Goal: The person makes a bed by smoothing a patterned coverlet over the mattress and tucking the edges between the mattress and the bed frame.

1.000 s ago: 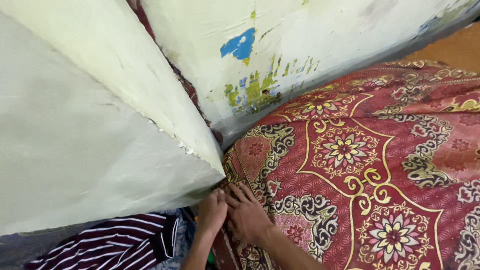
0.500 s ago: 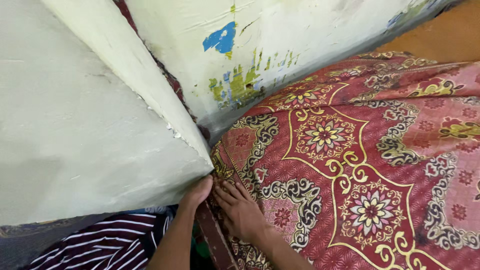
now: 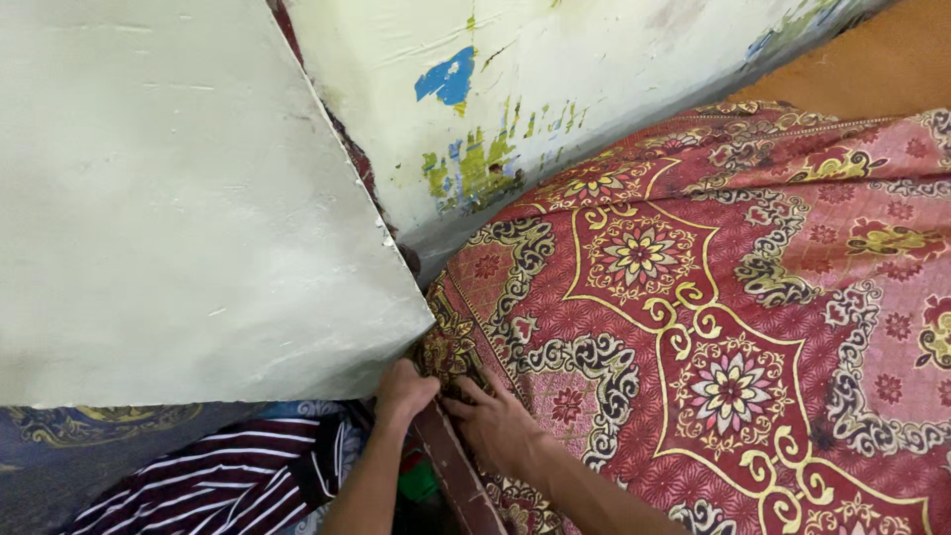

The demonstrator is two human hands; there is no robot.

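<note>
A red bedsheet [image 3: 723,297] with gold, black and white floral patterns covers a mattress that fills the right half of the head view. My left hand [image 3: 403,389] grips the sheet's corner where the mattress meets a pale green wall corner [image 3: 396,297]. My right hand [image 3: 500,426] lies flat on the sheet just right of it, fingers pointing toward the same corner. Both hands touch the cloth at the mattress edge. A dark wooden bed rail [image 3: 456,476] shows between my forearms.
A pale green wall [image 3: 178,218] juts out at the left; a second wall [image 3: 594,69] with blue and yellow paint chips runs behind the bed. A maroon-and-white striped cloth [image 3: 218,481] lies below the left wall. A brown surface [image 3: 872,69] shows at the top right.
The view has shifted slightly. My left hand has closed on the bunched corner of the sheet, and my right hand has slid down along the mattress edge.
</note>
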